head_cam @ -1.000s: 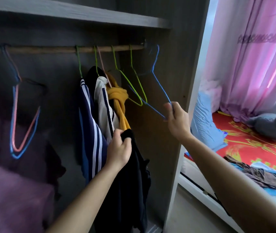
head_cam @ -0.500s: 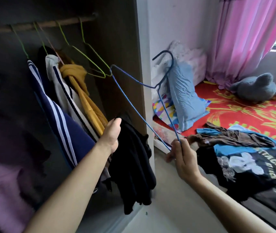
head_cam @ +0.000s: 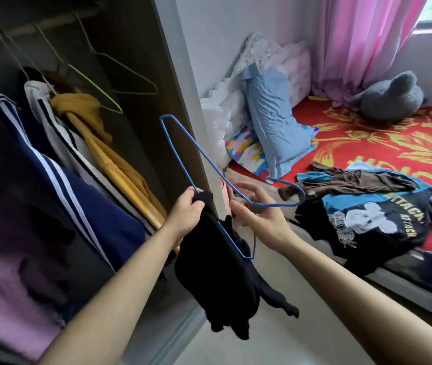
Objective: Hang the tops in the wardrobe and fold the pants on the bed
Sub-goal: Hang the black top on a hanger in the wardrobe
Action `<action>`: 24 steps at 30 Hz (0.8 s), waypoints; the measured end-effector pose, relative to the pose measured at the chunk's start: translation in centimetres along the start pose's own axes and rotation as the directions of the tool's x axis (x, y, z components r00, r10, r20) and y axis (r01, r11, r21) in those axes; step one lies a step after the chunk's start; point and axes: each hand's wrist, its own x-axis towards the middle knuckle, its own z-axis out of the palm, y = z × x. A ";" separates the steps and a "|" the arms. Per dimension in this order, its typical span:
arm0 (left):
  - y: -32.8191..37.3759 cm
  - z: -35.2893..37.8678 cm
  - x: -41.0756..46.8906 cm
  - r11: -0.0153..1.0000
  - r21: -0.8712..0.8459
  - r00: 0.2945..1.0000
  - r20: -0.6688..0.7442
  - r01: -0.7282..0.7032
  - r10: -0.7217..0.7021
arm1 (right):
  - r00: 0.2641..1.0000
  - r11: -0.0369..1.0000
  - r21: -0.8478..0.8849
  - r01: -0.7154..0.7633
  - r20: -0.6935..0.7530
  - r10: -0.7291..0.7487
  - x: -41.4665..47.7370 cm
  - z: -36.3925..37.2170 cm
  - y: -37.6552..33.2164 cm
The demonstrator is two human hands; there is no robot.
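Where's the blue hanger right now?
Centre of the head view: the blue wire hanger is in the left hand, with the black top, and the right hand, in front of the wardrobe's side panel.

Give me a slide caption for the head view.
Left hand grips a black top while the right hand holds a blue hanger beside the open wardrobe.

the hanger (head_cam: pixel 167 116) is blue, the top (head_cam: pixel 217 272) black, the curtain (head_cam: pixel 362 35) pink, the sheet (head_cam: pixel 383 138) red with yellow flowers.
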 end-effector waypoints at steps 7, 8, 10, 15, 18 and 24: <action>0.6 -0.4 -0.1 0.902 0.415 0.993 0.054 -0.114 0.101 | 0.993 0.995 -0.041 0.088 -0.073 -0.090 0.0 1.2 -2.0; 0.5 -0.6 -0.2 0.885 0.445 0.990 0.037 -0.138 0.136 | 0.992 0.990 -0.115 0.085 -0.084 -0.095 -0.2 1.6 -1.8; 0.4 -1.0 -0.5 0.855 0.484 0.978 0.005 -0.186 0.210 | 0.994 0.961 -0.277 0.015 -0.101 -0.045 -0.4 2.2 -0.9; 0.8 -2.3 -1.3 0.790 0.530 0.927 -0.018 -0.309 0.375 | 0.973 0.834 -0.508 -0.216 -0.037 0.229 0.2 3.9 1.9; 0.5 -3.5 -1.5 0.788 0.504 0.905 -0.027 -0.354 0.424 | 0.980 0.837 -0.519 -0.174 -0.011 0.197 0.8 4.4 2.9; -3.2 -7.8 -0.2 0.540 0.761 0.831 -0.002 -0.359 0.556 | 0.941 0.932 -0.349 -0.097 -0.338 -0.029 3.4 3.2 0.0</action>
